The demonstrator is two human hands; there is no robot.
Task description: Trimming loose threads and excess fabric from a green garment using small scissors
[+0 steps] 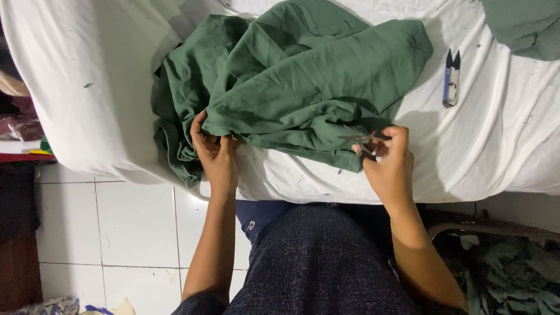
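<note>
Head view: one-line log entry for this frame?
left hand: grips green garment edge | right hand: holds small snips at garment hem | spare thread snips: lying on white sheet

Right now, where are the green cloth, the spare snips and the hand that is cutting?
Green cloth (pixel 315 76), head view, on the middle of its folded top.
Spare snips (pixel 451 81), head view, on the blue handle.
Right hand (pixel 388 160), head view, on the back of the hand.
</note>
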